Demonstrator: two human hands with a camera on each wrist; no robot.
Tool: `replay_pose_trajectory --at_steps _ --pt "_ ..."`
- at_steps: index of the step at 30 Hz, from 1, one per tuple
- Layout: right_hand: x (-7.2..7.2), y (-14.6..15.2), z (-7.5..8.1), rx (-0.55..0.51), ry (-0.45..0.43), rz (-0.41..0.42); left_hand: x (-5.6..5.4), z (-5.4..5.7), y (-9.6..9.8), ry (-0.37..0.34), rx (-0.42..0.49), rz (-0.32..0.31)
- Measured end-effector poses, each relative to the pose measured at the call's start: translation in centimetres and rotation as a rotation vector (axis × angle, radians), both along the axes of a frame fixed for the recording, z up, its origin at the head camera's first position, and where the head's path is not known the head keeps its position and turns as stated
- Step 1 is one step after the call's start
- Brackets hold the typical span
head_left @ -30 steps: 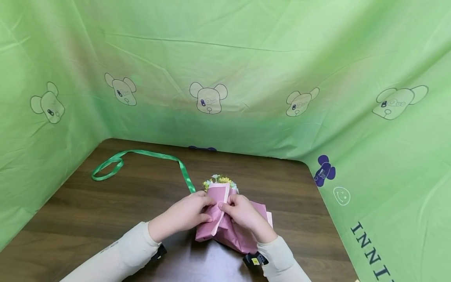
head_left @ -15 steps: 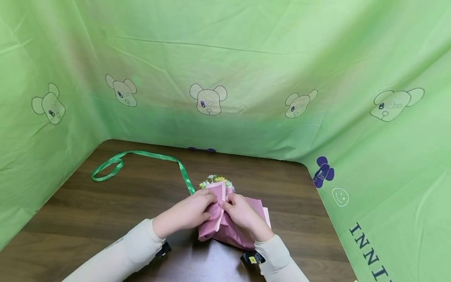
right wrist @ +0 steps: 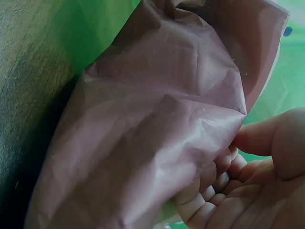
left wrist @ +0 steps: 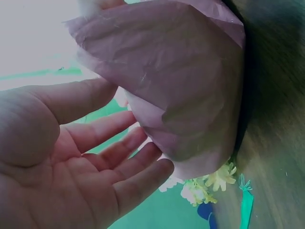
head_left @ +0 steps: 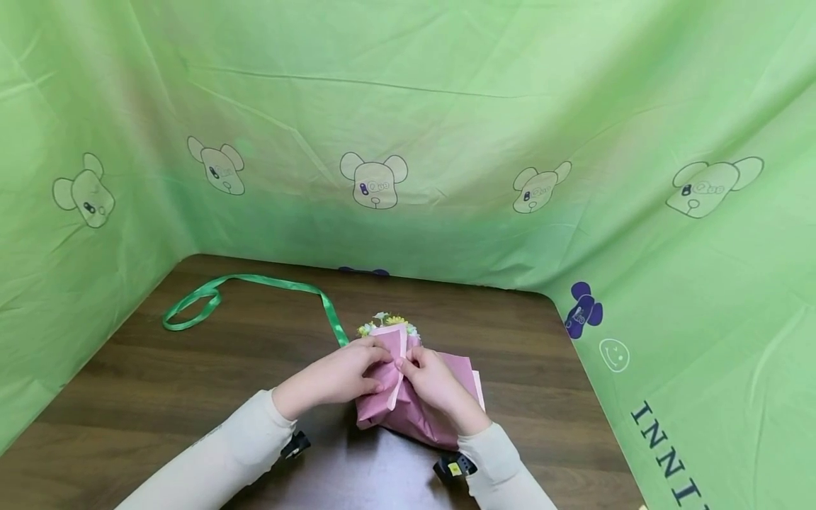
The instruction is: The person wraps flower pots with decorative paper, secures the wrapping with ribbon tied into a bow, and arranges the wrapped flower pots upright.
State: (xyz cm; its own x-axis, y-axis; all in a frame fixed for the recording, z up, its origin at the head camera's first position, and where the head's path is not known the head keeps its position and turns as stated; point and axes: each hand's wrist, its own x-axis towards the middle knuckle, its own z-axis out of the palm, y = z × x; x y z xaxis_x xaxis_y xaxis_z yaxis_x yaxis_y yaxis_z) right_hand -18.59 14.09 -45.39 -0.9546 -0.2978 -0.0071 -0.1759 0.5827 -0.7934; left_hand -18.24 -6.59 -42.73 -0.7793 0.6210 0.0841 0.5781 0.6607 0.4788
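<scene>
A small bouquet lies at the middle front of the table, its yellow and pale blue flowers (head_left: 394, 322) peeking out of pink wrapping paper (head_left: 417, 418) with a pale border. My left hand (head_left: 338, 372) holds the paper from the left; in the left wrist view its thumb (left wrist: 88, 98) and fingers (left wrist: 138, 181) meet the paper's edge. On the other side, my right hand (head_left: 440, 386) pinches the overlapping paper edge between thumb and curled fingers, seen close in the right wrist view beside the crumpled paper (right wrist: 143, 143). The stems are hidden inside the wrap.
A green ribbon (head_left: 274, 282) runs from beside the bouquet to a loop at the table's back left. Green cloth (head_left: 446, 85) with printed bear heads walls the brown wooden table (head_left: 159, 397) at the back and both sides.
Both hands and the bouquet have shifted slightly left and away from me. The hands keep their hold on the paper, and the ribbon stays in place.
</scene>
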Motion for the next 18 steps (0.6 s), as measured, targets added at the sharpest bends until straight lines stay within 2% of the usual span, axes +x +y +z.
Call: replay_pose_trajectory --at_steps 11,18 --pt "0.1 0.3 0.4 -0.036 -0.060 0.019 0.8 1.2 0.5 0.030 -0.078 0.035" --pt "0.4 0.2 0.4 -0.027 -0.043 0.017 0.8 1.9 0.4 0.042 -0.105 0.012"
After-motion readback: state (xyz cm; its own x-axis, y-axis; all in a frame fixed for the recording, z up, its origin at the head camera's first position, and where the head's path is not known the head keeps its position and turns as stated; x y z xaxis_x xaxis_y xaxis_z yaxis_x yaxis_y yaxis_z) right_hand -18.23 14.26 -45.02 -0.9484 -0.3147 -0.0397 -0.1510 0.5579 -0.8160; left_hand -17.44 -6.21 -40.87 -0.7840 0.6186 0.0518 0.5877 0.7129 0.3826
